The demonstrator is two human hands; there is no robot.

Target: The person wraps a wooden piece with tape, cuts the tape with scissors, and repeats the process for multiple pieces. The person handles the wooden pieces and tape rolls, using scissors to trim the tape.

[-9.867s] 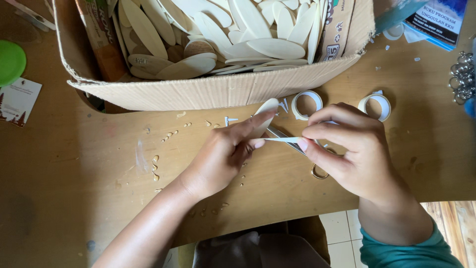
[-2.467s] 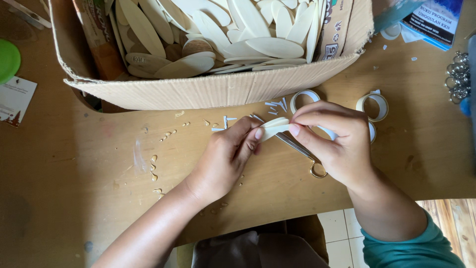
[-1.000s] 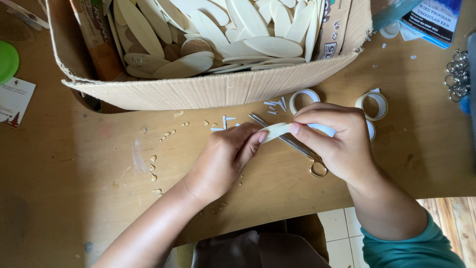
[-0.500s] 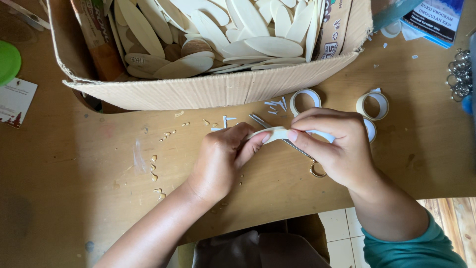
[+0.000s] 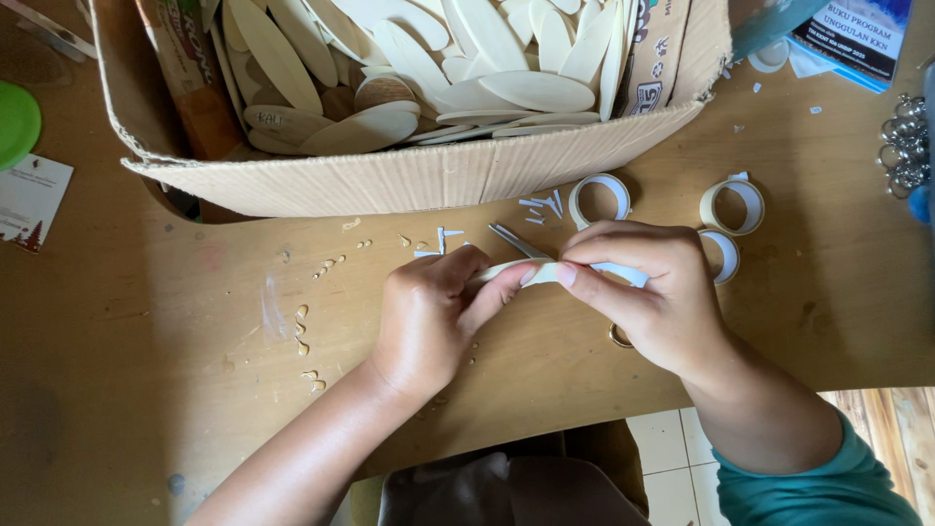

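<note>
My left hand (image 5: 429,317) and my right hand (image 5: 653,292) meet over the wooden table (image 5: 146,390), both pinching one pale flat leaf-shaped piece (image 5: 545,272) held edge-on between thumbs and forefingers. A strip of white tape (image 5: 619,274) runs from the piece under my right fingers. Just behind the hands lie thin metal scissors (image 5: 518,241), mostly hidden, with one ring handle (image 5: 619,337) showing under my right hand.
A torn cardboard box (image 5: 409,175) full of several similar pale oval pieces (image 5: 541,90) stands at the back. Three tape rolls (image 5: 732,204) lie right of centre. Small white scraps (image 5: 541,206), a green lid (image 5: 15,122), a card (image 5: 29,200), a booklet (image 5: 852,39) and metal rings (image 5: 906,141) lie around.
The hands have drawn closer over the piece, and my left thumb has curled onto its edge. Ten seconds ago the right hand held the tape strip apart from the piece.
</note>
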